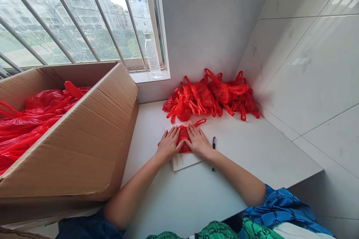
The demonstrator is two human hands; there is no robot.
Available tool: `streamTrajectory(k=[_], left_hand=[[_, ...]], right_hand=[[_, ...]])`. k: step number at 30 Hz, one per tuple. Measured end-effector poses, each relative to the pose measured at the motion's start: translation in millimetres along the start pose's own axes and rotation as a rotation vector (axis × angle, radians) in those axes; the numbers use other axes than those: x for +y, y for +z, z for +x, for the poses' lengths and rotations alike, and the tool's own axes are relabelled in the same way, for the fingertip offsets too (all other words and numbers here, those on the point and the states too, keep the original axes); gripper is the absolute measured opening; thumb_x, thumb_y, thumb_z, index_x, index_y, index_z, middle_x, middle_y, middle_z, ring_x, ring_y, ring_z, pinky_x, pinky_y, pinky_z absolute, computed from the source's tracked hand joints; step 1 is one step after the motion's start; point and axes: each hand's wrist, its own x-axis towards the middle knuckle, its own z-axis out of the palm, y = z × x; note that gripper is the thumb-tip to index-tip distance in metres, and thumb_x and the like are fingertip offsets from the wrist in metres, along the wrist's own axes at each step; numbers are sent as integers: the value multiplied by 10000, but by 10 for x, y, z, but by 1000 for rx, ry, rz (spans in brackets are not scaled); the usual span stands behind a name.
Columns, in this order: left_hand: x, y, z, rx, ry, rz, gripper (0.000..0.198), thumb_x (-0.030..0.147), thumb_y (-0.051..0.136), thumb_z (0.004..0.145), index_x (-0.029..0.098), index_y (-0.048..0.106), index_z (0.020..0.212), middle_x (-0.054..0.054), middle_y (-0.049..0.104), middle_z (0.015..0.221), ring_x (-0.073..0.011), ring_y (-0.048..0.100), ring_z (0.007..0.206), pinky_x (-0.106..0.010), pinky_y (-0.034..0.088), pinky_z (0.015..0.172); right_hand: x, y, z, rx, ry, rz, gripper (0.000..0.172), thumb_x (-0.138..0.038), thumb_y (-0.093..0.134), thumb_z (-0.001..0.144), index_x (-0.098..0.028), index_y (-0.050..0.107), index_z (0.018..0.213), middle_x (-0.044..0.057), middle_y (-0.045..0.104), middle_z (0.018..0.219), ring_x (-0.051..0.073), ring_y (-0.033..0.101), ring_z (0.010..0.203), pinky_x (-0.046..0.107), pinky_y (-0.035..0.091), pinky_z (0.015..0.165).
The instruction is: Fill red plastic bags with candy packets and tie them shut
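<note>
Both my hands press flat on a small red plastic bag that lies on a white sheet of paper on the white counter. My left hand covers the bag's left side, fingers stretched out. On the bag's right side lies my right hand, fingers also extended. One handle of the bag sticks out toward the back. A pile of folded, knotted red bags sits in the far corner, apart from my hands.
A black pen lies just right of my right hand. A large open cardboard box full of loose red bags fills the left side. A plastic water bottle stands on the window sill. Tiled wall at right.
</note>
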Motion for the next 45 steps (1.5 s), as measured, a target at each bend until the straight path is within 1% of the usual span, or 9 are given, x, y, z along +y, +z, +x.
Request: streamTrajectory(k=[8,13,19,23,27,31,36,41,45], left_hand=[[23,-26,-10,2,-16,-27,615,491,357,998,167,349,1520,-119,343,1575,-268,296,1472,-490,219,1214],[12,-78,-29,73,-43,-193,599,479,402,989,188,356,1511,-119,478,1488,-261,409,1397,-479,252,1191],[-8,-299,-22,204,-202,-414,511,501,417,985,242,476,1421,-85,662,1205,-237,638,1049,-383,470,934],[-55,-366,-42,107,-275,-413,508,510,571,887,256,570,1327,-74,664,1152,-219,649,868,-315,478,743],[-73,-438,-40,-3,-292,-510,309,495,575,866,211,688,910,-31,691,842,-202,620,750,-281,449,642],[107,-683,-67,8,-290,-841,401,556,464,926,180,603,912,-22,671,837,-162,614,713,-251,477,614],[367,-948,-149,-73,-148,-1252,423,546,534,922,192,589,1146,-50,677,1006,-190,661,892,-270,538,719],[117,-907,-146,172,-200,-852,379,507,509,947,212,649,1139,-36,702,986,-175,662,844,-268,505,731],[-131,-748,-140,221,-248,-441,251,417,506,949,243,684,978,-13,695,962,-172,635,813,-271,470,689]], right_hand=[[11,-69,2,-16,-21,22,643,-479,313,1017,-93,320,1531,157,251,1613,265,216,1503,488,180,1208],[253,-566,-92,142,60,15,467,-500,408,988,-212,586,1310,120,636,1305,252,580,1199,417,387,1037],[487,-858,-295,-240,437,-96,221,-421,657,810,-221,678,717,58,701,714,237,659,700,298,398,604],[459,-748,-256,-203,371,-82,76,-230,609,823,-232,679,794,41,731,822,215,668,770,274,363,597],[375,-764,-206,-88,358,-85,124,-239,538,900,-229,661,890,59,736,943,217,670,849,283,383,640],[173,-854,-247,28,227,381,288,-478,491,959,-232,640,956,47,729,957,200,670,860,295,461,704],[-1,-846,-266,-164,42,1158,571,-655,316,969,-230,564,1259,71,694,1145,209,662,1034,340,528,839],[183,-761,-235,45,257,810,531,-580,498,931,-236,513,1336,77,673,1203,214,649,1061,361,491,915],[136,-689,-240,189,139,541,281,-443,528,945,-242,629,1114,41,710,1064,176,667,908,284,482,762]])
